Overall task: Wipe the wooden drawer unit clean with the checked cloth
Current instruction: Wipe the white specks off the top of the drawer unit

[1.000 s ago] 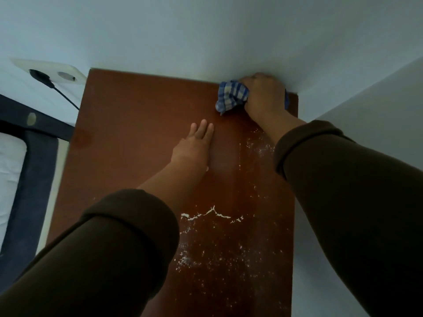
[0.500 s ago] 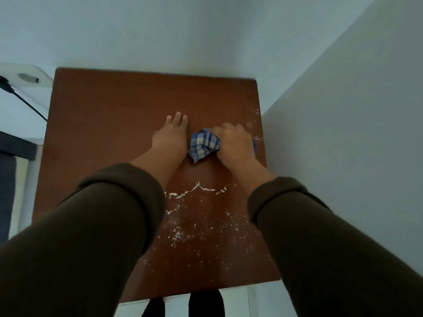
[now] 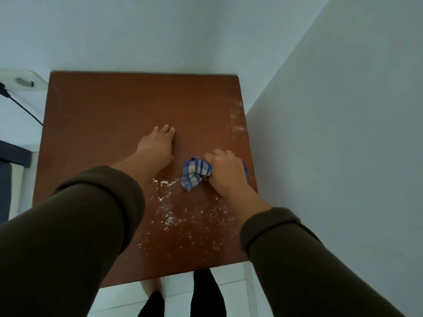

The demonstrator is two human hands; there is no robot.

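The reddish-brown top of the wooden drawer unit (image 3: 109, 115) fills the middle of the head view, set into a corner of pale walls. My right hand (image 3: 223, 171) grips the bunched blue and cream checked cloth (image 3: 194, 173) and presses it on the wood near the right edge. My left hand (image 3: 158, 145) lies flat on the top, fingers straight, just left of the cloth. White powder (image 3: 180, 217) is scattered over the near right part of the top, with a thin ridge beside the cloth and faint specks along the far right edge.
A wall (image 3: 343, 133) runs right along the unit's right side and another stands behind it. At the far left a white socket plate (image 3: 21, 82) carries a black plug and cable. Dark bed frame parts show at the left edge. My legs stand on white floor tiles below.
My right hand has dragged the cloth from the far right corner toward me along the right side, reaching the powder ridge. My left hand stays flat on the top. The view has tilted down.
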